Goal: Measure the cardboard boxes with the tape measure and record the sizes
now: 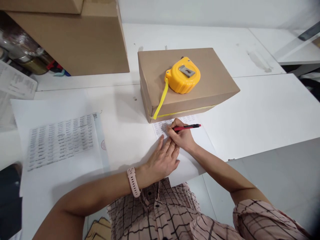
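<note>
Where the cardboard box (210, 76) stands on the white table (270, 110), a red-and-black pen (187, 127) shows just in front of its near face, long axis nearly level from side to side: the writing end goes left in among the fingers, and the barrel runs right, a touch away from the person, to a reddish back end. As for lettering, left of the box I see printed sheets (62, 140) with close rows of type, far too small to read, and a reddish round stamp (103, 144) at their right; on top of the box sits a yellow tape measure (185, 80) with a metal clip, its markings, if any, beyond me; in front of the box, the sheet (190, 170) under the hands carries more small rows, just as unreadable. The person's left hand (162, 160), in front of the box with a pale pink strap (133, 182) at the wrist, is released and spread flat on that sheet, its fingers up against the other hand. The right hand (182, 135), closer to the box, has the pen pinched between thumb and fingers, the barrel sticking out to the right.
</note>
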The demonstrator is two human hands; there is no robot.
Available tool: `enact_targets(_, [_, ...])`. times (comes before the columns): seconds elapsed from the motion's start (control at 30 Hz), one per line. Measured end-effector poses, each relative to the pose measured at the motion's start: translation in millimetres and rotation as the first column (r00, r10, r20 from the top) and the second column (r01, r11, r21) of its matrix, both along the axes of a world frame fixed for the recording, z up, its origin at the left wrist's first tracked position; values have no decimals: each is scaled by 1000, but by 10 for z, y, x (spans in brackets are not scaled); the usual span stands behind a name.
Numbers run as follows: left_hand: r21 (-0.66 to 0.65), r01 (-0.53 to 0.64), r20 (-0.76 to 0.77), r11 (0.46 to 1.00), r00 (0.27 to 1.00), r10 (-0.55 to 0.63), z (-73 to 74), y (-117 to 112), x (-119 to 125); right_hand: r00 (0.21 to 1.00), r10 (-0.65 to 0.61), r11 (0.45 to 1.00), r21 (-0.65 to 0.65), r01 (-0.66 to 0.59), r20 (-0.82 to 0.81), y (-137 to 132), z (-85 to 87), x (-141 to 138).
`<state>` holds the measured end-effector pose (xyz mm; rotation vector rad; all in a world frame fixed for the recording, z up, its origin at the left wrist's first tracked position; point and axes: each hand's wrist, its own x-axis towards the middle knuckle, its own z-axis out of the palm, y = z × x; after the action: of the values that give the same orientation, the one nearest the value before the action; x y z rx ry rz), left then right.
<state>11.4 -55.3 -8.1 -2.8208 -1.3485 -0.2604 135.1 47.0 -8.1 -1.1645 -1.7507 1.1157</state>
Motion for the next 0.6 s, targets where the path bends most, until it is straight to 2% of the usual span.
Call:
enact_targets(0.33, [1,-11,7,1000,1000,11,-28,-11,-2,1000,0,1000,19,0,-5,15,2,-6])
enact_targets(0.47, [58,-21,-3,998,1000,21,-25,-15,-16,998,-69,991,111,68,5,-31,14,83])
enact_targets(0.6, [126,-26,14,992,1000,24,-13,-30,-48,967,-92,951,310,15,236,-133,64,472])
